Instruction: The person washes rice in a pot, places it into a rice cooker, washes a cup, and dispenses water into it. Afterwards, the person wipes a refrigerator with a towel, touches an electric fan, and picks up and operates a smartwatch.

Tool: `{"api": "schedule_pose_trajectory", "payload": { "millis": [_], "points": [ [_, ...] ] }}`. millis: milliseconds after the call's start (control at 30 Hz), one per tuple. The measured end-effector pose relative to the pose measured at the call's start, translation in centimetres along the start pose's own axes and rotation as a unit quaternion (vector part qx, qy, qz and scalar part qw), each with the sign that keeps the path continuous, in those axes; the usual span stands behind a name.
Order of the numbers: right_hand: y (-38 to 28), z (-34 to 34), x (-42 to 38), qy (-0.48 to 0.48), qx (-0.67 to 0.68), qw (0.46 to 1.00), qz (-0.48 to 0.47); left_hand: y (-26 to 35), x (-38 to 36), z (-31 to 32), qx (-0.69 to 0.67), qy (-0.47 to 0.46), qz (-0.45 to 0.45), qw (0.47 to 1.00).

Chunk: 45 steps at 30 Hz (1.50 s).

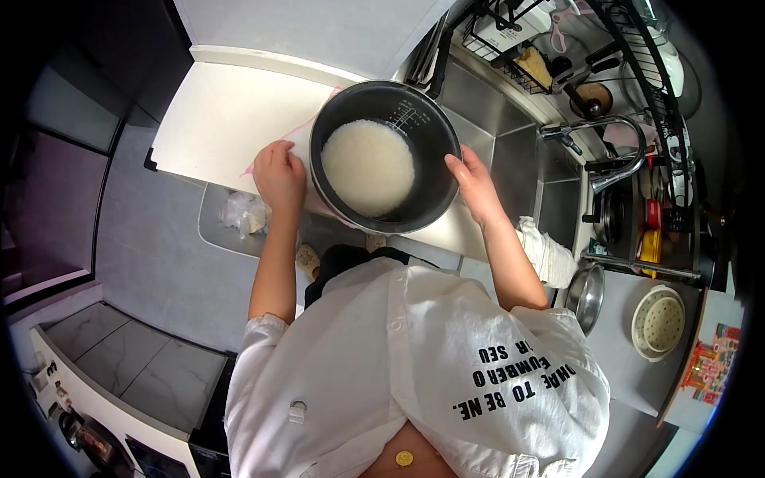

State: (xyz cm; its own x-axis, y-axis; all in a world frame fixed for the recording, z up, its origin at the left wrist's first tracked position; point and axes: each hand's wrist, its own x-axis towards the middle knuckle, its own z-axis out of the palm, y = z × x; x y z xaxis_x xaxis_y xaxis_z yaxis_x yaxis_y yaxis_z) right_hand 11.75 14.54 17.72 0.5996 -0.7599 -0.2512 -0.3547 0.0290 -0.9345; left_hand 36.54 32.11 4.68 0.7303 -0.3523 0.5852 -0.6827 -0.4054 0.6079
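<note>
Pot (434,139) of rice (368,169): likely heavy, stiff; best held from opposite sides; right hand (476,185) gripping pot, left hand's (280,175) grip unclear.

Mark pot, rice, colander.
Pot (437,159): head view, bare inner wall.
Rice (368,167): head view, middle of its top surface.
Colander (660,320): head view, holed bottom.

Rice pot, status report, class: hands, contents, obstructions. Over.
Right hand gripping pot; left hand beside it, contact unclear. White rice inside. Nothing seen blocking pot's mouth.
</note>
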Motion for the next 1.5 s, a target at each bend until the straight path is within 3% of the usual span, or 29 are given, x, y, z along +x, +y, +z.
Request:
{"api": "schedule_pose_trajectory", "payload": {
  "millis": [467,533,567,633,667,733,800,900,933,1000,1033,1100,1133,1167,1200,1267,1433,1500],
  "points": [
    [-0.1,0.1,-0.2,-0.004,0.015,1.000,-0.009,-0.4,-0.6,0.1,-0.002,-0.018,-0.013,1.000],
    [0.2,-0.2,0.1,-0.009,0.006,1.000,-0.006,-0.6,-1.2,-0.2,-0.184,-0.016,-0.162,0.969],
    [0.2,-0.3,0.1,-0.009,0.010,1.000,-0.008,-0.4,-1.4,-0.8,-0.181,-0.016,-0.158,0.970],
    [0.4,-0.4,0.2,-0.012,0.024,1.000,0.000,0.2,-2.6,-2.6,-0.386,-0.018,-0.285,0.877],
    [0.7,-0.5,0.3,-0.010,0.030,0.999,0.001,1.6,-2.9,-4.3,-0.383,-0.021,-0.282,0.880],
    [1.2,-0.6,0.7,-0.026,0.059,0.998,-0.016,6.1,-3.1,-8.0,-0.544,-0.121,-0.475,0.681],
    [1.1,-0.6,0.8,-0.029,0.081,0.996,-0.013,9.1,-4.3,-9.4,-0.616,-0.194,-0.513,0.566],
    [1.9,-1.2,1.0,-0.047,0.099,0.994,-0.002,13.8,-4.6,-10.1,-0.617,-0.248,-0.526,0.531],
    [2.2,-1.4,1.2,-0.057,0.096,0.994,0.005,14.5,-4.6,-9.6,-0.613,-0.247,-0.525,0.537],
    [2.4,-1.7,1.3,-0.071,0.101,0.992,0.011,15.6,-4.3,-8.7,-0.483,-0.236,-0.546,0.642],
    [2.3,-1.5,1.3,-0.081,0.120,0.989,0.042,15.8,-4.1,-8.5,-0.480,-0.235,-0.543,0.648],
    [2.7,-1.5,1.1,-0.093,0.143,0.983,0.072,16.1,-3.8,-8.3,-0.504,-0.248,-0.578,0.592],
    [3.6,-1.4,1.2,-0.149,0.218,0.957,0.123,16.6,-3.7,-8.3,-0.513,-0.235,-0.600,0.567],
    [4.0,-1.4,1.3,-0.205,0.288,0.919,0.172,16.7,-3.6,-8.1,-0.512,-0.233,-0.597,0.572],
    [3.9,-1.4,1.3,-0.210,0.291,0.918,0.169,16.4,-3.6,-8.0,-0.511,-0.245,-0.593,0.572],
    [3.8,-1.4,1.3,-0.275,0.307,0.907,0.089,15.7,-3.5,-7.6,-0.520,-0.247,-0.595,0.560],
    [6.0,-3.6,1.5,-0.288,0.302,0.904,0.094,19.3,-2.6,-7.9,-0.454,-0.227,-0.606,0.612],
    [6.8,-6.9,1.6,-0.345,0.340,0.867,0.115,20.8,-2.6,-7.8,-0.442,-0.223,-0.607,0.622]
  ]
}}
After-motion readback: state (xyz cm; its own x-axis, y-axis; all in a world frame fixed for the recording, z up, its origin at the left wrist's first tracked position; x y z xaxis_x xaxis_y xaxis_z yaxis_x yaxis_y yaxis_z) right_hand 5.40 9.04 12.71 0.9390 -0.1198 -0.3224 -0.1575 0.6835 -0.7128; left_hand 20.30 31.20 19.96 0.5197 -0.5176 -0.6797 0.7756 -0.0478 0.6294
